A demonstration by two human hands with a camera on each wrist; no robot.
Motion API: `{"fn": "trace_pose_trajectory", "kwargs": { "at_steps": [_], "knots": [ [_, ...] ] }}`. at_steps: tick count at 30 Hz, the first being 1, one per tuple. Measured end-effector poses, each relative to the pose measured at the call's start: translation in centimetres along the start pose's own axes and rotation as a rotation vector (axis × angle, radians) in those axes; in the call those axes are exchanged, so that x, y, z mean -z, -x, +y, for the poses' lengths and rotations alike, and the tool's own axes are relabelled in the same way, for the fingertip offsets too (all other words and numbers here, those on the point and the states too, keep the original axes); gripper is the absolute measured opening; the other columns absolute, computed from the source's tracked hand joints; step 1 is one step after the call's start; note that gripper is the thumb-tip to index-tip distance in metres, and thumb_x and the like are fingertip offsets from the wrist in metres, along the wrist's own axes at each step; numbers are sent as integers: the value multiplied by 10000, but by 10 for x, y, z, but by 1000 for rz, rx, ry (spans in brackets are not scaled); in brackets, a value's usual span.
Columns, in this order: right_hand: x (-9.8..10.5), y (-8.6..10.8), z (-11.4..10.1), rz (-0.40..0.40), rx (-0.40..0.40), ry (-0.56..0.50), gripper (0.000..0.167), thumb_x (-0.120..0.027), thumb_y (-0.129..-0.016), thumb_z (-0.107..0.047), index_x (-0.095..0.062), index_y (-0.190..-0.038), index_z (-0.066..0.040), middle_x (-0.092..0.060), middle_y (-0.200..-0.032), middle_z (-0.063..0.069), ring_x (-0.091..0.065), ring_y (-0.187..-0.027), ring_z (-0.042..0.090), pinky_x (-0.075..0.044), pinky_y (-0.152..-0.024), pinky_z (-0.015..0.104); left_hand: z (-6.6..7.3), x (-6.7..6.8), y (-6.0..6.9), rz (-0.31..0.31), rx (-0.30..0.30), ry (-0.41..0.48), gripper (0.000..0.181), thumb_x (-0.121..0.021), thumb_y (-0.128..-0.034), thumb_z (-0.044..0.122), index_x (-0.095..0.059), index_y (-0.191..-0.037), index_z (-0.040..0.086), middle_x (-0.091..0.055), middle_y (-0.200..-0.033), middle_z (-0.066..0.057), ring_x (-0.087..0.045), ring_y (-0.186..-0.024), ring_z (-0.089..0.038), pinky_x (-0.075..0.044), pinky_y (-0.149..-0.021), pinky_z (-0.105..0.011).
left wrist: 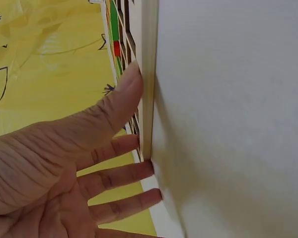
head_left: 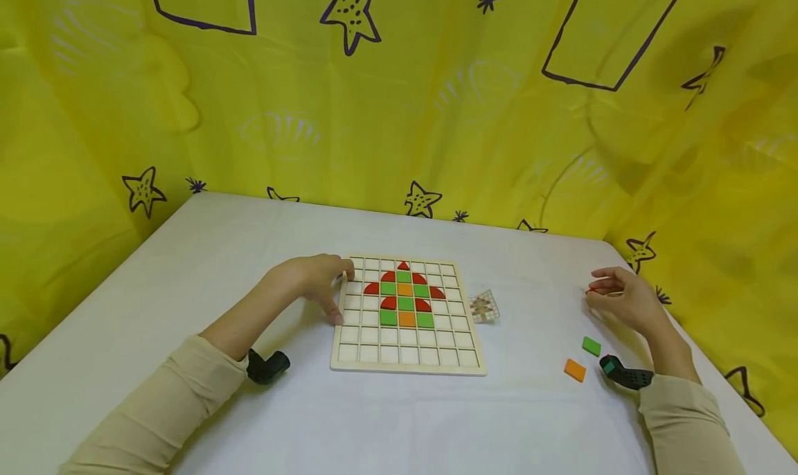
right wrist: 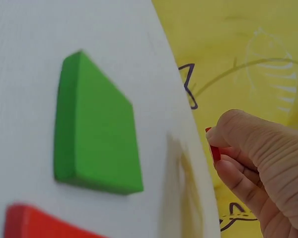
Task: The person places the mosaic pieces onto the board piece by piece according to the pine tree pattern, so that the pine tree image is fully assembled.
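Note:
On the white table lies a wooden grid board (head_left: 369, 354) with red, green and orange tiles set in its squares as a stepped, pointed figure. My left hand (head_left: 319, 281) rests at the board's left edge. Its thumb (left wrist: 131, 84) touches the rim and its fairly straight fingers reach the far corner. At the right, my right hand (head_left: 632, 302) pinches a small red tile (right wrist: 214, 146) between thumb and fingers, above the table; the tile's shape is mostly hidden. Nearer me lie a green square tile (right wrist: 102, 134), an orange tile (head_left: 575, 370) and another red tile (right wrist: 44, 225), partly cut off.
A small printed pattern card (head_left: 483, 307) pokes out by the board's right edge. Dark wrist-worn devices (head_left: 625, 373) sit on both forearms, the right one close to the loose tiles. A yellow patterned cloth (head_left: 374, 115) hangs behind and beside the table.

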State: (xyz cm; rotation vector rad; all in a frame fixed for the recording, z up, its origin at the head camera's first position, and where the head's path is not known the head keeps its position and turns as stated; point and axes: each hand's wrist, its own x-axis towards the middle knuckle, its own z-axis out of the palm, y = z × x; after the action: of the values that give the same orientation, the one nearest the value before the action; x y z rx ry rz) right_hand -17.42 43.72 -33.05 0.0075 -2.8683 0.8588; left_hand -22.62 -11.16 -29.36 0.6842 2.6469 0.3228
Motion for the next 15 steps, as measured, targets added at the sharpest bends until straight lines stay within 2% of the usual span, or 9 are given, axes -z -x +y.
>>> {"fn": "trace_pose_trajectory", "kwargs": {
  "at_steps": [5,10,15],
  "knots": [
    [1,-4,-12,39,70,-3,476,-731,-952,-108,-531,-1331,101,-678,-1140,297,-537,-817,-138,-507,-677,124,5,2,-1,-7,25,-24,710,-955,-718,306,-569,-1283,114,-578,-1391,-143,-529,-1279,-313,-454,-1060,-537],
    [4,-4,-27,64,131,3,434,-727,-941,-53,-550,-1314,81,-674,-1137,298,-538,-830,-148,-493,-706,84,6,1,-1,-12,36,-8,724,-959,-712,294,-569,-1294,115,-573,-1402,-139,-524,-1281,-308,-455,-1055,-543],
    [4,-4,-44,81,181,13,413,-742,-918,-19,-573,-1289,51,-677,-1125,274,-532,-843,-145,-473,-729,54,5,2,-3,-2,28,-28,734,-971,-691,310,-576,-1279,114,-581,-1370,-131,-531,-1262,-305,-465,-1043,-539]
  ]
}}
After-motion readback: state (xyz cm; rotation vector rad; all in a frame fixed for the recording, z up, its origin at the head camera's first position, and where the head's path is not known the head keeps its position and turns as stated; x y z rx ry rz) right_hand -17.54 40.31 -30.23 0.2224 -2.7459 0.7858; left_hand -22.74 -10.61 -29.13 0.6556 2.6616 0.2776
